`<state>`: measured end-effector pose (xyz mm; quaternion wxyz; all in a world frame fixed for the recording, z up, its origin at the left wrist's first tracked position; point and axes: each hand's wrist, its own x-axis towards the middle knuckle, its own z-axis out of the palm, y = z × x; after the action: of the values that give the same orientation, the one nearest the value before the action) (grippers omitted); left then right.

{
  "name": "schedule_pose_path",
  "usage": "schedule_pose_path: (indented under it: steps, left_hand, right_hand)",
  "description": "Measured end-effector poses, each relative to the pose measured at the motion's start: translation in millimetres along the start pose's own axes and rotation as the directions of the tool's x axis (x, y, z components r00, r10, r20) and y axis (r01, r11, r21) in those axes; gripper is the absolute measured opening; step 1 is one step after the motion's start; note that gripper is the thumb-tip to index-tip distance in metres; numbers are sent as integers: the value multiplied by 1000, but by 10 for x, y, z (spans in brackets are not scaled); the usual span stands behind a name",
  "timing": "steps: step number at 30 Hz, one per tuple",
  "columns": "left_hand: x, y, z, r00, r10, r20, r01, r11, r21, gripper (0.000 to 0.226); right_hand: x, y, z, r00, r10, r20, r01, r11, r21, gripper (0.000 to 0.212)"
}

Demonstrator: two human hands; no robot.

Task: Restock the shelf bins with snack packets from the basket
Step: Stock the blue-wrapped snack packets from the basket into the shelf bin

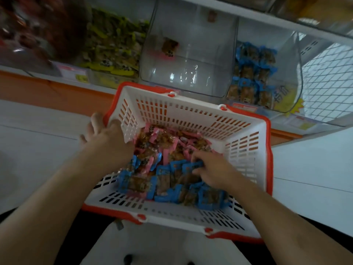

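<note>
**Basket held below the shelf bins**

I am gripping the white basket (191,115) by its left rim, left hand (104,137) fingers clamped over it. My right hand (212,172) is pinching a blue packet (193,166) among the snack packets (152,148) inside.

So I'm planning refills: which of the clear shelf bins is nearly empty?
The middle bin, straight behind the basket: it holds one pink packet, while the bins beside it hold many green or blue packets.
</note>
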<state>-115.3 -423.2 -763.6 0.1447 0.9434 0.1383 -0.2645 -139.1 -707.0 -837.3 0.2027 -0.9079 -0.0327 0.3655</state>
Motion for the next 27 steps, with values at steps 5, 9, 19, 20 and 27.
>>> schedule_pose_path:
  steps: [5,9,19,20,27]
  left_hand:
    - [-97,333,-117,929,295,-223,-355,881,-312,27]
    - [-232,663,-92,888,458,27,-345,704,-620,30]
    - [-121,969,15,934,356,-31,-162,343,-925,32]
    - [-117,996,15,932,361,-46,-172,325,-930,33]
    - [-93,1080,158,975,192,-117,-190,426,-885,35]
  right_hand:
    - [-188,-207,-635,987,-2,-158,79,871,485,24]
    - [-317,-342,-894,970,-141,-198,226,821,524,30]
    - [-353,-346,-1053,942,-122,-313,336,360,870,33]
    - [-369,-340,-1062,939,-142,-312,341,303,890,29]
    - [-327,-400,-928,858,-174,-483,459,681,571,34]
